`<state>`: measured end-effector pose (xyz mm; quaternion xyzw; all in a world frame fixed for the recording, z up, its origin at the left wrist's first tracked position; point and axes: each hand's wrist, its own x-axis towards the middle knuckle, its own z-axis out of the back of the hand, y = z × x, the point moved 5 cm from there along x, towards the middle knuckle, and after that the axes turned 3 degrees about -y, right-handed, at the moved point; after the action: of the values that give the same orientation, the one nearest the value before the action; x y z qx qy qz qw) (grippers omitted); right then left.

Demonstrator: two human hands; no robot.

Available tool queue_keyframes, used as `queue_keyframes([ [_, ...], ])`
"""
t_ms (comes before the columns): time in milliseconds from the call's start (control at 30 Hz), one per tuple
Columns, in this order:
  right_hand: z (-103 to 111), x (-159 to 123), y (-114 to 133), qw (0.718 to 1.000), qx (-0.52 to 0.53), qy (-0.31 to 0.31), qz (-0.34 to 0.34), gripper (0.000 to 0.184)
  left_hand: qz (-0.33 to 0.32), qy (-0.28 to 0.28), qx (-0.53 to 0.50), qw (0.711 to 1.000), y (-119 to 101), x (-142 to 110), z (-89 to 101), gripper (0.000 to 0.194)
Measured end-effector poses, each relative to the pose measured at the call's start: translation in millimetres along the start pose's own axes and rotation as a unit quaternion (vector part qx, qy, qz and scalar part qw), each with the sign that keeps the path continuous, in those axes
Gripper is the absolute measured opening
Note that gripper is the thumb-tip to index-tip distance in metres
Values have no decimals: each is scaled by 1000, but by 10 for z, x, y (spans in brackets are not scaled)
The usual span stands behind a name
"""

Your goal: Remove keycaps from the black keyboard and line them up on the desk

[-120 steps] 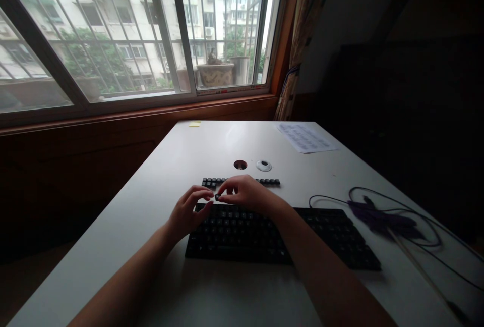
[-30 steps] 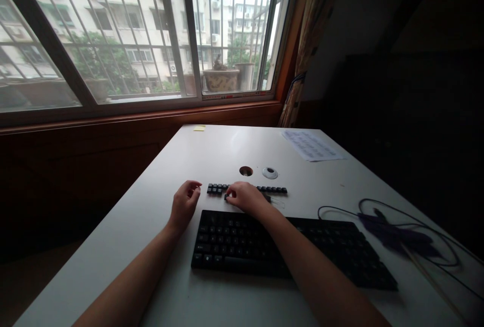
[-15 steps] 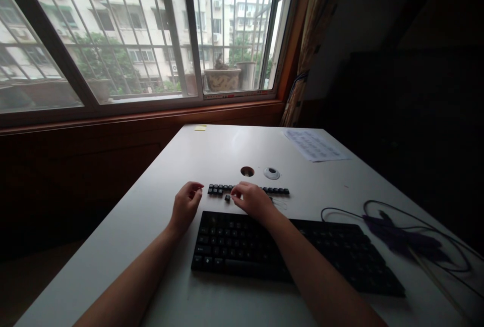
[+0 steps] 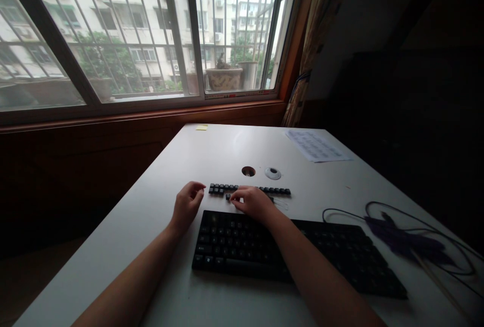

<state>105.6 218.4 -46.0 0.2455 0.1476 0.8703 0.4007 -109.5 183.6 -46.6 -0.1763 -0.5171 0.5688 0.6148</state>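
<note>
Two rows of loose black keycaps (image 4: 278, 191) lie on the white desk beyond a black keyboard (image 4: 234, 241). The far row is long; a few caps form the nearer row at its left end. My right hand (image 4: 253, 203) reaches over the keyboard, and its thumb and forefinger close at the right side of a single keycap (image 4: 228, 197) just right of the short row. The hand covers part of the rows. Left of the keycaps, my left hand (image 4: 187, 203) rests on its side, fingers loosely curved and thumb apart, with nothing seen in it.
A thin wire tool (image 4: 281, 204) lies beside my right wrist. Beyond the rows are a round desk hole (image 4: 248, 171) and its grey cover (image 4: 273, 173). Printed sheets (image 4: 317, 146) lie at back right, a yellow note (image 4: 201, 127) at back left. A black cable (image 4: 340, 210) loops at right.
My right hand's fingertips have come down to the single keycap, which has shifted slightly toward the short row. My left hand stays in place.
</note>
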Motion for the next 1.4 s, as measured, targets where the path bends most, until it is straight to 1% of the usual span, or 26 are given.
queue_keyframes([
  [67, 23, -1, 22, 1000, 1, -6, -4, 14, -3, 1, 3, 1000, -19, 2, 2, 14],
  [133, 34, -3, 38, 1000, -6, -5, -9, 18, -4, 2, 7, 1000, -36, 2, 3, 13],
  [233, 20, -9, 50, 999, -32, 15, -14, 26, -3, 6, 9, 1000, -48, -1, 0, 13],
  [333, -4, -13, 57, 998, -55, 37, -24, 29, -5, 12, 11, 1000, -47, -5, -9, 13],
  [500, -6, -15, 95, 994, -97, 45, -39, 34, -15, 25, 16, 999, -52, -12, -32, 13],
  [700, -4, -21, 156, 985, -152, 74, -33, 36, -34, 45, 40, 998, -73, -31, -57, 13],
  [900, 13, -23, 222, 976, -191, 97, -37, 36, -41, 49, 42, 997, -73, -47, -62, 13],
  [1067, 24, -19, 232, 972, -210, 95, -50, 39, -43, 52, 42, 997, -60, -42, -75, 13],
  [1400, 10, -12, 242, 973, -206, 90, -60, 40, -48, 58, 48, 996, -79, -42, -78, 15],
])
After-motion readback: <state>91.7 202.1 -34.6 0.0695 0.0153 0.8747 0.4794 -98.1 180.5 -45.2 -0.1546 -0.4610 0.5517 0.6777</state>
